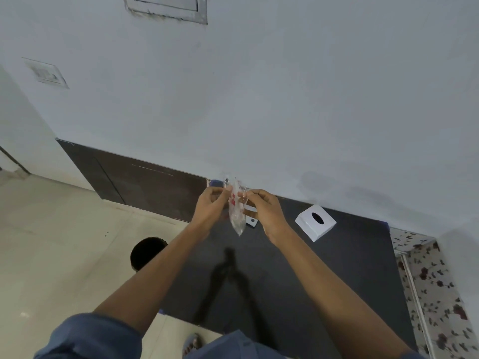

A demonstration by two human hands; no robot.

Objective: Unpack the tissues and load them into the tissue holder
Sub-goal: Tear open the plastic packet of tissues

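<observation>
A clear plastic tissue wrapper (236,215) with red print hangs above the dark table, pinched at its top between both hands. My left hand (210,206) grips its left edge and my right hand (264,212) grips its right edge. The wrapper looks thin and crumpled. A white square tissue holder (308,224) with an oval slot in its top stands on the table to the right of my hands. Partly hidden behind the wrapper and my right hand, a small white object (252,221) lies on the table.
The dark table (324,275) runs along a pale wall. A black round bin (145,252) stands on the tiled floor to the left of the table. A floral-patterned surface (427,286) borders the table's right side.
</observation>
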